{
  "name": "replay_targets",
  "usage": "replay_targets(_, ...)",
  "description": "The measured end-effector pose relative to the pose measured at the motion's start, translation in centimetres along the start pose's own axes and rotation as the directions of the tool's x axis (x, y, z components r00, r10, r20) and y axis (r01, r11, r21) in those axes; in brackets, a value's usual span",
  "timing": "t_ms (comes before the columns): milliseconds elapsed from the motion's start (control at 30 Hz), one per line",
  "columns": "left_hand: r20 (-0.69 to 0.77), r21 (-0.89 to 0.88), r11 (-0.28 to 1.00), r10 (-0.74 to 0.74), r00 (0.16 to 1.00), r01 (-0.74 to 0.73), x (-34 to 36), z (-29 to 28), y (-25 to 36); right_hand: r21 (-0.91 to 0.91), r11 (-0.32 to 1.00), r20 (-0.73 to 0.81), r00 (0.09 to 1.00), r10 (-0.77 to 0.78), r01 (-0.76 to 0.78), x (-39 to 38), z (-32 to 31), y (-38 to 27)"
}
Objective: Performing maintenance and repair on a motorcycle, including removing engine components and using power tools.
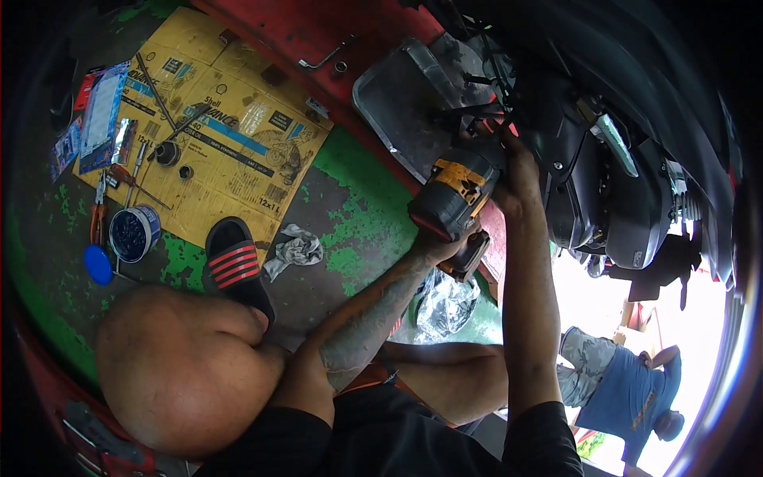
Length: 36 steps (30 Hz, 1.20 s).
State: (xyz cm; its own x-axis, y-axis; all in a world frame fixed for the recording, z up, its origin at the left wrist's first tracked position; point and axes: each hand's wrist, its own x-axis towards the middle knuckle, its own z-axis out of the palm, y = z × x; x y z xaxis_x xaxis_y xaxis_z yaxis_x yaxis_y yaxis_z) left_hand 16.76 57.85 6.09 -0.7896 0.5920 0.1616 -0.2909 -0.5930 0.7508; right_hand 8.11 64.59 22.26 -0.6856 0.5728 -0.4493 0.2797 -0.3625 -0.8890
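Note:
A black and yellow cordless impact wrench (457,191) is held up against the lower side of a dark motor scooter (572,175). Its handle is in the grip of my left hand (439,245), with the battery hanging below. Close by the tool's front end, my right hand (520,176) is closed, its fingertips among dark parts of the scooter. What those fingers pinch is hidden, and the tip of the wrench is lost in shadow. Behind the tool lies a grey metal tray (401,87) with dark parts at its right side.
Flattened yellow cardboard (238,191) on the green floor bears sockets (167,153), a long bar and screwdrivers. A tub of dark grease (134,234), its blue lid (98,264), a rag (298,250) and a plastic bag (447,302) lie nearer. Another person (628,389) stands at right.

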Motion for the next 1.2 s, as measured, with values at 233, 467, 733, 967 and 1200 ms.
replay_targets(233, -0.145, 0.202, 0.974, 0.131, 0.981, -0.100, -2.8, 1.2, 1.0, 0.031, 0.999, 0.107, 0.994, 0.012, -0.015, -0.6, -1.2, 2.5)
replay_targets(467, -0.127, 0.281, 0.932, 0.271, 0.954, -0.227, 0.4, -1.5, 4.2, 0.024, 0.999, 0.200, 0.979, -0.035, 0.031, -0.5, 4.0, -0.5)
replay_targets(733, -0.087, 0.107, 0.988, 0.124, 0.988, -0.114, 2.2, -3.3, 7.1, 0.052, 0.997, 0.107, 0.993, -0.057, 0.052, 0.3, 5.1, -1.6)
replay_targets(967, -0.020, -0.455, 0.887, -0.100, 0.995, 0.080, 3.3, -3.7, 11.0, 0.055, 0.997, 0.127, 0.989, -0.069, 0.062, 0.5, 5.9, -1.9)
replay_targets(1200, -0.110, 0.006, 1.000, -0.002, 0.994, 0.002, 3.1, -3.6, 9.1, 0.133, 0.990, 0.152, 0.986, -0.073, 0.053, 0.9, 5.3, -1.8)
